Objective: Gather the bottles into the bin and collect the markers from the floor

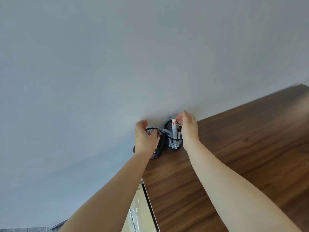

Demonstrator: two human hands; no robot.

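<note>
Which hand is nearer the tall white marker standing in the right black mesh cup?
Right. The right hand is just right of the tall white marker; the left hand is over the other black mesh cup.

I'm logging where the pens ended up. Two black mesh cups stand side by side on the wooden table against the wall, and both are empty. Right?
Not empty. The head view shows markers standing in both the left cup and the right cup. The rest holds: two black mesh cups side by side on the wooden table against the wall.
</note>
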